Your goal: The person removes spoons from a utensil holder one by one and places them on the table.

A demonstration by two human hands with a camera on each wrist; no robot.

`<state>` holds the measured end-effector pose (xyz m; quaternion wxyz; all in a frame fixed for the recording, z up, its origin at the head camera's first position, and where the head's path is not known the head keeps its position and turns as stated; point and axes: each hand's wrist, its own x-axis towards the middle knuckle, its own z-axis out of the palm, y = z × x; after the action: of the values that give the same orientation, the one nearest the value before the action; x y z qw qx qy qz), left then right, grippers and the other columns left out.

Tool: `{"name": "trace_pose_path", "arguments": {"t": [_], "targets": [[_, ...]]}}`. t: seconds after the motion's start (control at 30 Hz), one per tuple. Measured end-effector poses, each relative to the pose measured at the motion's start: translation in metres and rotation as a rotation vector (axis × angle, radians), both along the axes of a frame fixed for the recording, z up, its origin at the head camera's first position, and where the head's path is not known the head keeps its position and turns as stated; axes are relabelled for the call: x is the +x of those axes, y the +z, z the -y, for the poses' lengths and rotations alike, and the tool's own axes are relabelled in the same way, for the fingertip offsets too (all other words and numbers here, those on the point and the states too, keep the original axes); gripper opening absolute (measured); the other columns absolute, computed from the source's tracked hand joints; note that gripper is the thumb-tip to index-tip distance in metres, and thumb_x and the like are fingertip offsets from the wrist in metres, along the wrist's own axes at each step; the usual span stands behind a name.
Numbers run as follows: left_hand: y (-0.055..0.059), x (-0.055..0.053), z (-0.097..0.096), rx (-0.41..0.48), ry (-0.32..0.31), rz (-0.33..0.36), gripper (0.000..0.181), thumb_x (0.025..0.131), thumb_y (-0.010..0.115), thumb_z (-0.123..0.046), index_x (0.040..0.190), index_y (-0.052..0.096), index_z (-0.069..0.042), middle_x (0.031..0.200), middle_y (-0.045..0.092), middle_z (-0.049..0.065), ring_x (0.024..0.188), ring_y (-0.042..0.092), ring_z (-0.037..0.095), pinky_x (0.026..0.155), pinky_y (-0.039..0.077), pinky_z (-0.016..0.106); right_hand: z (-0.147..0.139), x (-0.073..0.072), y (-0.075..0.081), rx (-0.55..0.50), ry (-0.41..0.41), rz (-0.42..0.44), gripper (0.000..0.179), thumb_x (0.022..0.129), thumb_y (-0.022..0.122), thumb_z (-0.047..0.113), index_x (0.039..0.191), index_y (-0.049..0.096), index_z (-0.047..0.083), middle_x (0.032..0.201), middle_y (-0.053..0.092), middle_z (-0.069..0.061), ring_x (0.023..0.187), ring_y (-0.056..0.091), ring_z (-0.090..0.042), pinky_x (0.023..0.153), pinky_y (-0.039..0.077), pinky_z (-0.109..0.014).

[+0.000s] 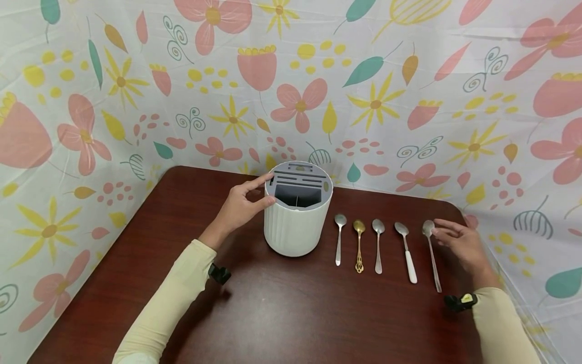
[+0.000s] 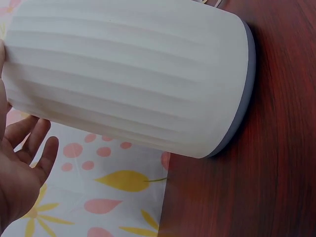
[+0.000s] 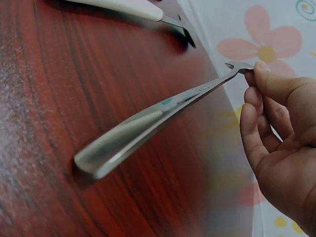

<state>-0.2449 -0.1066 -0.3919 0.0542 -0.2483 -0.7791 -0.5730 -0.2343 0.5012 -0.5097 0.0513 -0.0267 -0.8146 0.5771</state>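
Note:
A white, ribbed utensil holder (image 1: 295,232) with a grey slotted top stands upright on the table. My left hand (image 1: 238,205) holds its left side near the rim, thumb in front and fingers farther back; the left wrist view shows the little fingers hanging off the holder (image 2: 133,79). At the far right of the spoon row, my right hand (image 1: 464,247) pinches the bowl end of a long silver spoon (image 1: 434,265). In the right wrist view, thumb and forefinger grip the tip of this spoon (image 3: 148,123), whose handle points away from the hand.
Left of the pinched spoon lie a white-handled spoon (image 1: 410,265), a silver spoon (image 1: 378,247), a gold spoon (image 1: 359,247) and another silver spoon (image 1: 338,242). Flower-print cloth (image 1: 300,126) hangs behind and beside the dark wooden table (image 1: 282,313).

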Motion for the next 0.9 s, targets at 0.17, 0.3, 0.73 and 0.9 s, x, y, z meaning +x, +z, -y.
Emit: {"name": "trace_pose_path", "arguments": {"t": [0.17, 0.3, 0.73, 0.9], "targets": [[0.001, 0.000, -0.001, -0.003, 0.009, 0.005, 0.059, 0.095, 0.076, -0.019, 0.150, 0.055, -0.014, 0.145, 0.059, 0.010, 0.118, 0.057, 0.030, 0.090, 0.051, 0.055, 0.003, -0.001, -0.003, -0.050, 0.012, 0.015, 0.041, 0.097, 0.071, 0.009, 0.136, 0.064, 0.002, 0.096, 0.076, 0.016, 0.082, 0.070, 0.001, 0.068, 0.057, -0.018], [0.001, 0.001, 0.000, -0.013, 0.014, 0.008, 0.059, 0.095, 0.075, -0.019, 0.150, 0.055, -0.015, 0.146, 0.058, 0.009, 0.119, 0.057, 0.028, 0.089, 0.052, 0.048, 0.005, -0.002, -0.007, -0.075, 0.025, 0.015, 0.036, 0.097, 0.071, 0.008, 0.133, 0.067, 0.006, 0.096, 0.076, 0.017, 0.081, 0.069, 0.001, 0.068, 0.056, -0.018], [0.001, 0.001, -0.001, -0.014, 0.015, 0.010, 0.059, 0.095, 0.075, -0.017, 0.150, 0.055, -0.015, 0.146, 0.058, 0.008, 0.120, 0.057, 0.028, 0.092, 0.052, 0.047, 0.011, -0.003, -0.013, 0.060, -0.001, 0.040, 0.043, 0.099, 0.071, 0.018, 0.136, 0.062, -0.002, 0.094, 0.073, 0.023, 0.084, 0.067, 0.004, 0.068, 0.057, -0.019], [0.001, 0.001, -0.001, -0.014, 0.015, 0.006, 0.059, 0.095, 0.075, -0.017, 0.150, 0.055, -0.014, 0.147, 0.058, 0.009, 0.119, 0.057, 0.028, 0.092, 0.052, 0.050, 0.011, -0.002, -0.008, 0.090, -0.009, 0.065, 0.047, 0.099, 0.071, 0.020, 0.136, 0.060, -0.006, 0.093, 0.072, 0.025, 0.083, 0.067, 0.005, 0.067, 0.057, -0.019]]}}
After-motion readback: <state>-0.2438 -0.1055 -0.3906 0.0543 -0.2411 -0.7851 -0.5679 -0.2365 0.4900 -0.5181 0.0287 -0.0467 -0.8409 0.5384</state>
